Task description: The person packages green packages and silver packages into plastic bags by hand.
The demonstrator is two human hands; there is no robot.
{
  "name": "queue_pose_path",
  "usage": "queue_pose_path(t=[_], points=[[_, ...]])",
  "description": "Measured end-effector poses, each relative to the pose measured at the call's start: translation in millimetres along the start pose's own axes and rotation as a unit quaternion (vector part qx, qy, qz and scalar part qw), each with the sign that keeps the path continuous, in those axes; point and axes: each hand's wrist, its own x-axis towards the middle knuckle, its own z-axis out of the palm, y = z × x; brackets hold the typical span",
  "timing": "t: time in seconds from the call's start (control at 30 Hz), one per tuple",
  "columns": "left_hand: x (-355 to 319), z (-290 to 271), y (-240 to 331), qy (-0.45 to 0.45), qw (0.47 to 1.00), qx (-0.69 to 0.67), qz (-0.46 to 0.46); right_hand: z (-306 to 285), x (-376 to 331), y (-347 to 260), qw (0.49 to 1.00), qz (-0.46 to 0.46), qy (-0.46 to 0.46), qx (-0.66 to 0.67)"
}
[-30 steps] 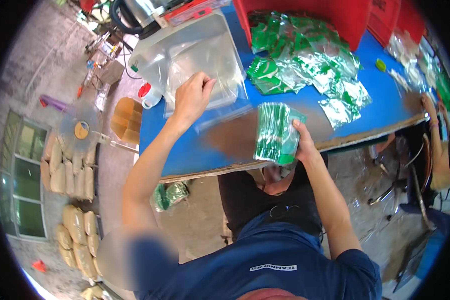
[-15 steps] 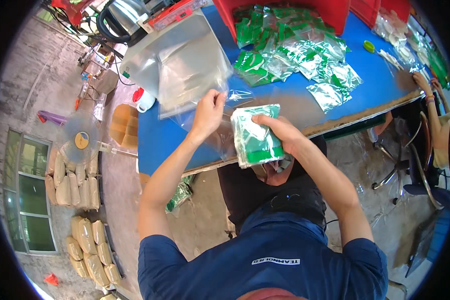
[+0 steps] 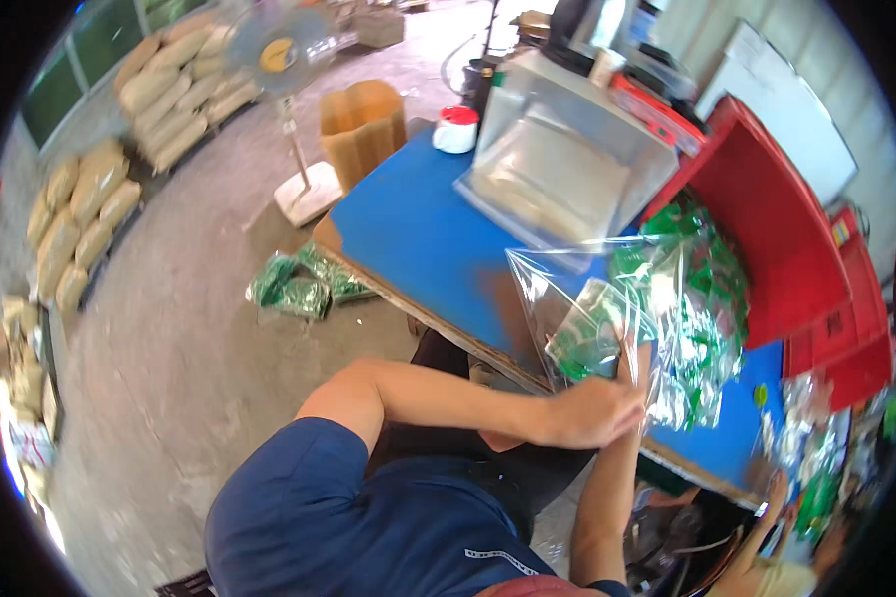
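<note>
My left hand (image 3: 595,412) is closed at the mouth of a large clear plastic bag (image 3: 540,291), pinching its edge. The bag stands puffed out over the blue table. Inside it lies a stack of flat green-and-white packets (image 3: 589,323). My right hand (image 3: 635,360) reaches up into the bag and grips that stack; its fingers are partly hidden by film glare and my left hand. Just beyond, loose green-and-clear packets (image 3: 707,289) lie heaped in front of a red bin (image 3: 767,229). A pile of flat clear bags (image 3: 553,179) rests farther back on the table.
On the blue table (image 3: 408,224) stands a red-lidded white container (image 3: 455,130). Filled green bags (image 3: 294,287) lie on the floor at the left, near a fan (image 3: 281,52) and a brown bin (image 3: 360,119). Another person's hand (image 3: 775,495) is at the right table edge.
My view has swung to the right. The packet stack in my right hand, held outside before, is now inside the clear bag. My left hand has come across to my right wrist with the bag's edge.
</note>
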Motion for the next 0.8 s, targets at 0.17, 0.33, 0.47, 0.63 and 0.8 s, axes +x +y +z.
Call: queue_pose_path(t=[0.17,0.33,0.47,0.63,0.8], points=[[-6.6,6.7,34.5,-0.198,0.974,0.081,0.069,10.8,-14.6,-30.7,0.999,-0.023,0.023,0.012],[123.1,-2.8,-2.9,-0.082,0.911,0.338,0.223,-10.7,7.1,8.2,0.971,0.022,0.029,-0.236],[174.3,-9.0,-38.6,-0.375,0.848,0.352,0.123,5.8,5.6,3.2,0.986,-0.038,-0.006,-0.162],[185.0,-17.9,-39.1,-0.585,0.777,0.233,0.007,34.1,-23.7,-41.2,0.987,-0.109,0.027,-0.116],[178.9,-40.9,-20.9,-0.562,0.782,0.259,0.07,23.3,-17.7,-16.9,0.998,-0.061,0.008,-0.035]])
